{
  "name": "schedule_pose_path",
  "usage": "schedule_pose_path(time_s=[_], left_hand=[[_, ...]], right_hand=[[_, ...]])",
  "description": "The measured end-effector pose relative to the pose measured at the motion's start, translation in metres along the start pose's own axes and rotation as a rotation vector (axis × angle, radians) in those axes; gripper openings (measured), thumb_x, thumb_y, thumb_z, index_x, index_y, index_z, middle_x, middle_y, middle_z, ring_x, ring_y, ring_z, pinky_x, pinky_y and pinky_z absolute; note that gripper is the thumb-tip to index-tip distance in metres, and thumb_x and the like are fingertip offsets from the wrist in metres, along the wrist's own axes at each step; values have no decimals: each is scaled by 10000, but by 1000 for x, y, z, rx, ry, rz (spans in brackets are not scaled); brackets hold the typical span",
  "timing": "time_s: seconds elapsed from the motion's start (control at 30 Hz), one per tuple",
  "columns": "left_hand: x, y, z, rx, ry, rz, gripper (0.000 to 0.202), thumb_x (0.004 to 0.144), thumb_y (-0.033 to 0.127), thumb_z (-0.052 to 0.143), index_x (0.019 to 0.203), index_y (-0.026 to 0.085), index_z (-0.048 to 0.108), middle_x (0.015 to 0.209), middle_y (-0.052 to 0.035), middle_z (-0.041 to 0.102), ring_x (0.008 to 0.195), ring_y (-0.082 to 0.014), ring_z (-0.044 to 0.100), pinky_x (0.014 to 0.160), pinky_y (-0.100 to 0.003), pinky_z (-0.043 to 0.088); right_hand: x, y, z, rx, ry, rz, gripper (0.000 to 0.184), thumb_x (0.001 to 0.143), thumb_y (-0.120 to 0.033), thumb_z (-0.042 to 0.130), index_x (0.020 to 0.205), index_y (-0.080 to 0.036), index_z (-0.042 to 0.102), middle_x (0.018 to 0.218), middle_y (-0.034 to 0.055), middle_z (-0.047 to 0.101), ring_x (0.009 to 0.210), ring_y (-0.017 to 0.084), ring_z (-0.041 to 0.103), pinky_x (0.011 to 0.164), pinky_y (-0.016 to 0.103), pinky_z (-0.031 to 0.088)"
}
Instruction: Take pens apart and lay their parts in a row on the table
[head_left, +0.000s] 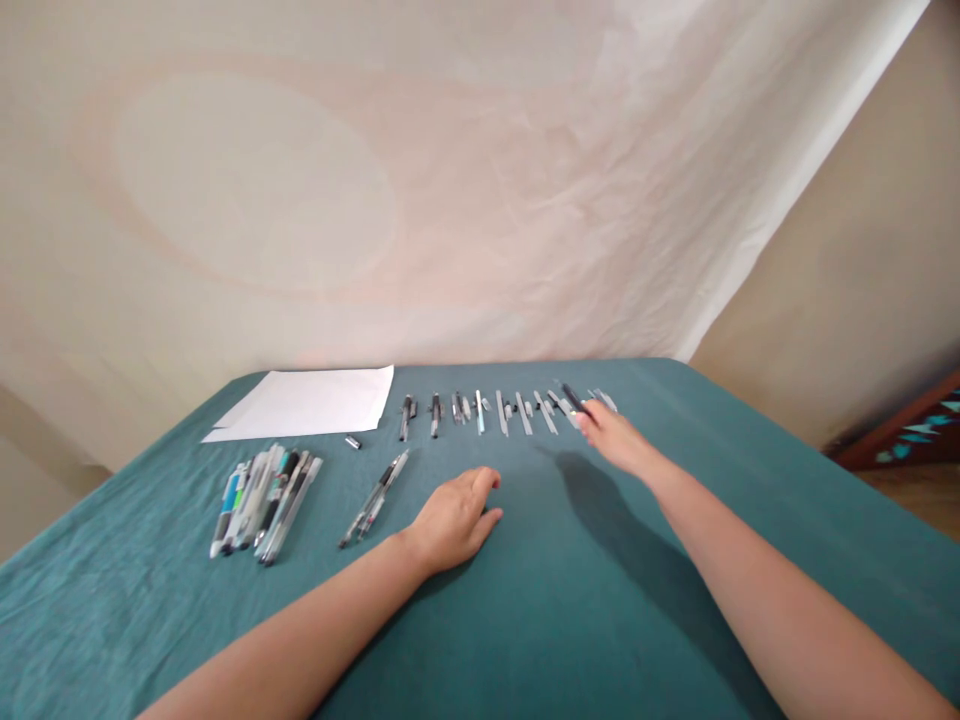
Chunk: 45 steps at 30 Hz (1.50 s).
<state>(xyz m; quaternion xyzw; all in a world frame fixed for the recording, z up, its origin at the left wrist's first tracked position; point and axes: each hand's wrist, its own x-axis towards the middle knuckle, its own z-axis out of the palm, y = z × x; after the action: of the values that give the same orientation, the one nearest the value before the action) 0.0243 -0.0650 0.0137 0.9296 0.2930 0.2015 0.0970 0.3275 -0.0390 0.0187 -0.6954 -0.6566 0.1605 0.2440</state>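
My right hand (616, 436) reaches to the far right end of a row of pen parts (510, 410) laid across the teal table (570, 600). Its fingertips are closed on a dark pen piece (573, 398) there. My left hand (456, 518) rests palm down on the cloth with fingers loosely curled and holds nothing. Just left of it lie two clear pens (375, 498) side by side. Two dark-tipped pens (420, 414) stand at the left end of the row.
A bundle of several pens (264, 500) lies at the left of the table. White paper sheets (307, 402) sit at the back left, with a small metal cap (352, 442) beside them. A pale cloth backdrop hangs behind.
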Motion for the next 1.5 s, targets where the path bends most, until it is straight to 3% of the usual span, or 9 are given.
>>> schedule_pose_path(time_s=[0.03,0.1,0.2,0.3,0.53,0.87,1.17,1.5], left_hand=[[0,-1,0,-22,-10,-14,201,854,282,464,1029,188,432,933,-58,553,830,-176,543,726,-282,428],[1,-3,0,-61,-19,-28,200,853,248,453,1044,189,437,965,-64,538,872,-179,526,767,-296,431],[3,-6,0,-100,-16,-22,195,856,224,449,1048,195,458,988,-63,528,911,-179,506,814,-306,422],[5,-9,1,-126,-19,-2,135,860,238,463,981,192,500,966,-56,531,921,-179,497,829,-305,415],[7,-11,2,-152,-12,5,117,852,248,498,948,190,533,956,-53,542,930,-175,502,845,-297,413],[4,-25,-13,-217,-92,9,232,806,202,566,1036,212,547,1041,-50,559,999,-174,504,910,-305,394],[8,-29,-13,-180,-90,-8,120,823,229,547,925,202,606,882,-33,586,870,-153,535,800,-261,422],[7,-30,-9,-175,-50,-50,154,822,280,550,942,210,619,885,-32,585,857,-151,541,781,-248,427]], right_hand=[[13,22,-9,-165,118,111,292,916,-386,293,950,-168,483,799,76,590,718,165,558,620,252,395],[36,62,-25,-420,148,310,310,917,-356,300,1007,-142,505,915,137,617,846,210,588,692,279,404],[56,104,-37,-483,111,402,307,893,-314,372,1013,-90,544,980,201,619,914,252,600,727,307,416],[66,121,-37,-499,77,433,301,877,-292,409,1013,-77,571,1017,220,615,930,260,607,741,317,429],[84,132,-26,-541,43,452,346,849,-327,473,1059,-71,572,1048,234,606,977,275,594,778,343,435],[73,135,-32,-619,62,445,337,836,-410,480,1029,-154,585,1063,167,604,970,268,582,755,365,435],[55,144,-23,-529,257,344,314,857,-391,427,1035,-204,607,1049,108,598,904,213,577,664,281,405],[51,138,-19,-477,303,322,351,845,-434,427,1064,-215,593,1048,85,600,888,205,564,681,279,399]])
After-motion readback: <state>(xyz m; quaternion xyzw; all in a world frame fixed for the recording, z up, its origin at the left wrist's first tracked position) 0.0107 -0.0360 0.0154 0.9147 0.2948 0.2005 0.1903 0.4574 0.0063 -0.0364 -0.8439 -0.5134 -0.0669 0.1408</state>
